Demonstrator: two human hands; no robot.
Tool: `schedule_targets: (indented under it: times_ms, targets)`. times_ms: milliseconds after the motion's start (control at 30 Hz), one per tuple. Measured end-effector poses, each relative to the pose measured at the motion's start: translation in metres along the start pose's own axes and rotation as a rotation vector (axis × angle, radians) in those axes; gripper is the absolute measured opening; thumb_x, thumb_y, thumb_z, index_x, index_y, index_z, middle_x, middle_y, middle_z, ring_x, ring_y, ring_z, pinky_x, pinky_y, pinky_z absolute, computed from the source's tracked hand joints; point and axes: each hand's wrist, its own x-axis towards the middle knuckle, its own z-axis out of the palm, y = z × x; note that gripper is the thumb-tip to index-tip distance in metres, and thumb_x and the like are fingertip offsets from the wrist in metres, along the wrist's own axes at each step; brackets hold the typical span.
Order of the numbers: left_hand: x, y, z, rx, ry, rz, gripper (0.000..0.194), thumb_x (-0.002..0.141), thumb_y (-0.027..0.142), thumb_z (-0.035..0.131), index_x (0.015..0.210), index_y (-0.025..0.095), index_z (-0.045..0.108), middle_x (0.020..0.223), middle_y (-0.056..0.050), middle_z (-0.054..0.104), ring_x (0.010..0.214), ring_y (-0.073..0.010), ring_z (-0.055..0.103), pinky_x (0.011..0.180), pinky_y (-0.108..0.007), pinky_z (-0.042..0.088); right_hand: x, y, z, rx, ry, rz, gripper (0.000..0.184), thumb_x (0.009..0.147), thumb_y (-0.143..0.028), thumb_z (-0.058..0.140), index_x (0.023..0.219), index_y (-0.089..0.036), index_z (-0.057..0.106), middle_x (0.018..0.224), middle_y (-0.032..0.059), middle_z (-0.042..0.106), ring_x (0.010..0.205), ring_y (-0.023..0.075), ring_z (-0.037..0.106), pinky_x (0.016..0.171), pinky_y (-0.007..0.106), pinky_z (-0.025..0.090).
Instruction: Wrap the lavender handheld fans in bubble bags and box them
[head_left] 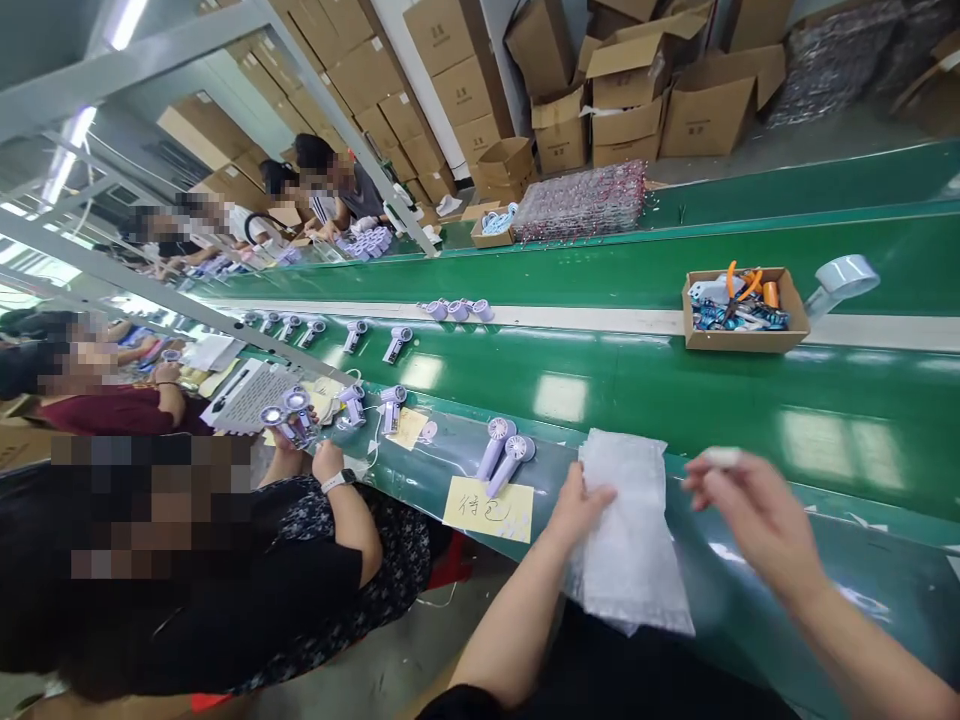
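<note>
Left hand [581, 505] gripped bubble-wrap bag stack [630, 535] at near edge of bench [750, 600], long axis across edge. Right hand [757, 520] hovered just right, pinching small white piece [721, 457]. Two lilac fans [504, 455] lay left of bags; left hand nearer.

factory floor with a long green conveyor belt [675, 390], cardboard boxes [637, 100] piled along the back, fluorescent tube lights [124, 20] overhead
</note>
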Motion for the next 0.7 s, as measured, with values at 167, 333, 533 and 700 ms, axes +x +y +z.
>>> schedule_targets:
  times_ms: [167, 333, 533, 700]
  targets:
    - [0.032, -0.021, 0.001, 0.486, 0.054, 0.081, 0.082, 0.066, 0.028, 0.072, 0.135, 0.013, 0.031, 0.139, -0.02, 0.037, 0.13, -0.0327, 0.031, 0.108, -0.045, 0.021, -0.029, 0.074, 0.062, -0.764, -0.53, -0.236, 0.075, 0.065, -0.056, 0.068, 0.131, -0.027, 0.046, 0.147, 0.0122, 0.033, 0.135, 0.0411, 0.02, 0.104, 0.063, 0.022]
    - [0.002, -0.028, -0.075, 0.286, 0.515, 0.221, 0.036, 0.08, 0.031, 0.058, 0.113, 0.019, 0.054, 0.12, -0.014, 0.051, 0.124, -0.0307, 0.036, 0.106, -0.044, 0.023, -0.019, 0.161, 0.045, -1.123, -0.539, -0.257, 0.084, 0.055, -0.057, 0.072, 0.131, -0.03, 0.047, 0.155, 0.0084, 0.011, 0.138, 0.0414, -0.006, 0.106, 0.065, 0.0]
    - [-0.001, -0.023, -0.143, 0.75, 0.562, 0.035, 0.023, 0.067, 0.03, 0.069, 0.083, 0.017, 0.061, 0.097, -0.016, 0.059, 0.111, -0.0384, 0.045, 0.099, -0.048, 0.026, -0.018, 0.17, 0.001, -1.116, -0.615, -0.286, 0.086, 0.061, -0.059, 0.068, 0.135, -0.024, 0.043, 0.153, 0.0127, 0.018, 0.14, 0.0351, 0.0, 0.11, 0.056, 0.003]
    - [0.008, -0.003, -0.141, 0.856, 0.467, -0.194, 0.016, 0.067, 0.031, 0.066, 0.07, 0.018, 0.058, 0.085, -0.015, 0.065, 0.098, -0.0359, 0.056, 0.083, -0.043, 0.038, -0.017, 0.128, 0.003, -1.021, -0.53, -0.32, 0.083, 0.056, -0.057, 0.073, 0.128, -0.022, 0.051, 0.15, 0.0156, 0.026, 0.138, 0.0389, 0.013, 0.109, 0.059, 0.003]
